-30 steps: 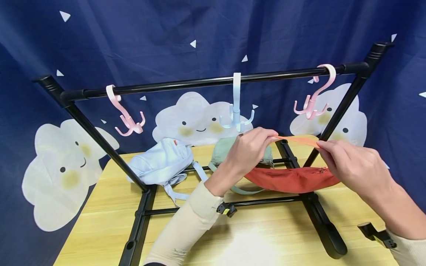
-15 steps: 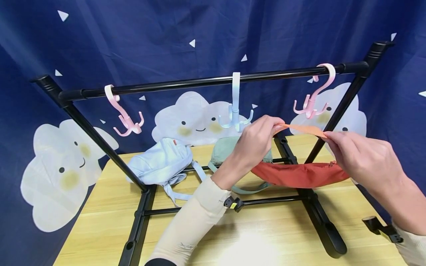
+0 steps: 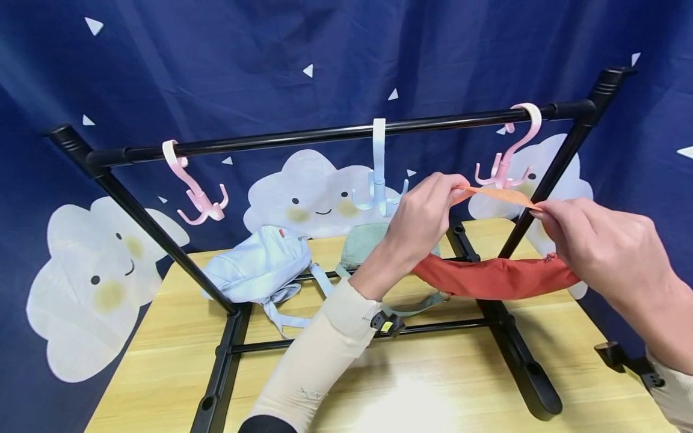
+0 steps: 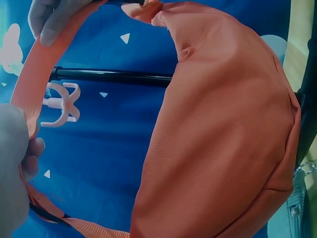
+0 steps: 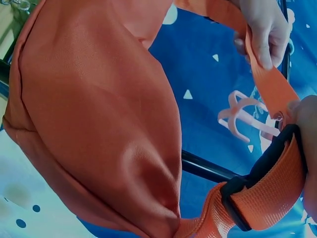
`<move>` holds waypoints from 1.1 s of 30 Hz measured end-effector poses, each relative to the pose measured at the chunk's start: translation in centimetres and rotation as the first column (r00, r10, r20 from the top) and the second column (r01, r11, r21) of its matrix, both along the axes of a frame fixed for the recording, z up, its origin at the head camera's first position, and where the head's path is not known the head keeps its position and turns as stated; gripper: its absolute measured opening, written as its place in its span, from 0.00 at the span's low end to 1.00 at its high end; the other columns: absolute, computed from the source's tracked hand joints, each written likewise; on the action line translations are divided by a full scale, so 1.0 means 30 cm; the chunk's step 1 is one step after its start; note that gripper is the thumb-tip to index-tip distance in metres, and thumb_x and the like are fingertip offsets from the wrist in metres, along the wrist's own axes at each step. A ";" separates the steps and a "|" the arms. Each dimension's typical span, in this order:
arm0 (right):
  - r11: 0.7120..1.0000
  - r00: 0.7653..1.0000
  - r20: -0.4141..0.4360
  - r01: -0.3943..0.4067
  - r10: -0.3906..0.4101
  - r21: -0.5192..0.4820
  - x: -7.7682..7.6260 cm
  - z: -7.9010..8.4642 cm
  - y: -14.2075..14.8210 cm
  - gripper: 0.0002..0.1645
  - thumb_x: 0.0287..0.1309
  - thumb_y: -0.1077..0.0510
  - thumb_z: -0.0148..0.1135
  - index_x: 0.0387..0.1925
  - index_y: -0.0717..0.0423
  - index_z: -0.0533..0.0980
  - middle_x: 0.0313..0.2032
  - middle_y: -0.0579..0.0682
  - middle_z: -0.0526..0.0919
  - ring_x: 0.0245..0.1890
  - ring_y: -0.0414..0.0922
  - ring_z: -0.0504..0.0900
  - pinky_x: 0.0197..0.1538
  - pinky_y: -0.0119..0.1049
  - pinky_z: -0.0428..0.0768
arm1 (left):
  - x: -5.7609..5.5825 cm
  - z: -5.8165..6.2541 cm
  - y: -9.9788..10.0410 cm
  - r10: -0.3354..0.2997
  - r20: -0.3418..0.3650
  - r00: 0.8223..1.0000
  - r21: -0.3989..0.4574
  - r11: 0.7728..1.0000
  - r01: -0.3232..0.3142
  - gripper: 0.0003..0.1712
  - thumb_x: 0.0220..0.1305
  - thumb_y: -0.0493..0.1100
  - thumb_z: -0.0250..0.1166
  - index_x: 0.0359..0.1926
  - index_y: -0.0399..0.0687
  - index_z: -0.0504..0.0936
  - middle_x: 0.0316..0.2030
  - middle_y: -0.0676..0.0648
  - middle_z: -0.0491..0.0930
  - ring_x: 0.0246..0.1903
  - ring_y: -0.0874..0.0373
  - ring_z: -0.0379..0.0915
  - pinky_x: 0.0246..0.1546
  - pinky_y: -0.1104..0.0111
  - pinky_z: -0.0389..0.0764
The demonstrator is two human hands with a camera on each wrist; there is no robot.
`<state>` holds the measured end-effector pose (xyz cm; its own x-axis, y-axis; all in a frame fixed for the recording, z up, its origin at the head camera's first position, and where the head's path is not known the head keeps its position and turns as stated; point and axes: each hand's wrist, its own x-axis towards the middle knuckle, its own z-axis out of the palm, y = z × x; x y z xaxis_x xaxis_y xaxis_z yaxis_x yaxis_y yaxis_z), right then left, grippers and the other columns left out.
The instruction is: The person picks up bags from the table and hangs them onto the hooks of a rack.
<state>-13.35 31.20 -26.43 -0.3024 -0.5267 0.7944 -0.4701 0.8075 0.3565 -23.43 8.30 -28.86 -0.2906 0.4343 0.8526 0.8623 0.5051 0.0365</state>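
A red-orange sling bag (image 3: 498, 279) hangs by its orange strap (image 3: 500, 193), below both hands. My left hand (image 3: 419, 219) pinches one part of the strap, and my right hand (image 3: 609, 243) pinches it farther right, with a short flat stretch between them. In the right wrist view a black buckle (image 5: 235, 203) shows on the strap close to the right hand. Just behind the strap, a pink four-prong hook (image 3: 503, 165) hangs from the rack's black bar (image 3: 303, 138). The left fingers are partly hidden in the head view.
A light blue hook (image 3: 379, 174) and another pink hook (image 3: 199, 195) hang farther left on the bar. On the wooden table (image 3: 162, 361) lie a light blue backpack (image 3: 254, 264) and a green bag (image 3: 360, 243), the latter partly behind the left arm. The rack's slanted posts stand at either side.
Both hands have risen and shifted right, bringing the strap up near the right pink hook. The sling bag has moved up and right with them.
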 end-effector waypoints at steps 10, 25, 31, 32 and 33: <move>0.992 0.990 0.069 0.119 -0.121 0.030 0.001 0.033 0.016 0.30 0.85 0.48 0.35 0.42 0.73 0.71 0.21 0.60 0.71 0.11 0.46 0.61 0.11 0.45 0.68 | -0.025 0.038 0.021 -0.001 -0.014 1.000 0.045 0.999 0.002 0.13 0.81 0.41 0.53 0.48 0.42 0.83 0.37 0.48 0.85 0.40 0.58 0.83 0.53 0.78 0.83; 0.971 0.953 0.186 0.237 -0.238 0.027 0.003 0.076 0.026 0.21 0.53 0.73 0.72 0.46 0.73 0.72 0.26 0.66 0.75 0.14 0.49 0.65 0.19 0.53 0.79 | -0.057 0.076 0.049 0.014 -0.019 1.000 0.053 0.999 -0.013 0.12 0.81 0.42 0.54 0.49 0.43 0.83 0.37 0.47 0.86 0.41 0.58 0.83 0.52 0.78 0.83; 0.963 0.950 0.162 0.269 -0.268 0.019 -0.007 0.096 0.024 0.20 0.55 0.73 0.71 0.47 0.74 0.72 0.28 0.69 0.76 0.13 0.52 0.66 0.23 0.55 0.81 | -0.061 0.103 0.050 0.013 -0.001 1.000 0.042 0.999 -0.013 0.12 0.80 0.43 0.55 0.50 0.43 0.83 0.38 0.48 0.85 0.42 0.58 0.82 0.55 0.79 0.81; 0.964 0.951 0.158 0.265 -0.264 0.017 -0.009 0.099 0.025 0.20 0.56 0.72 0.71 0.47 0.74 0.72 0.28 0.69 0.75 0.13 0.51 0.66 0.23 0.55 0.81 | -0.062 0.107 0.049 0.016 0.003 1.000 0.036 0.999 -0.016 0.12 0.80 0.43 0.54 0.50 0.43 0.82 0.39 0.48 0.85 0.42 0.58 0.82 0.55 0.79 0.81; 0.965 0.952 0.158 0.262 -0.261 0.015 -0.012 0.102 0.025 0.19 0.56 0.72 0.71 0.47 0.73 0.72 0.28 0.68 0.75 0.13 0.51 0.66 0.22 0.55 0.80 | -0.064 0.111 0.049 0.022 0.004 1.000 0.030 0.999 -0.022 0.12 0.80 0.43 0.55 0.51 0.43 0.82 0.39 0.48 0.85 0.42 0.58 0.82 0.56 0.79 0.81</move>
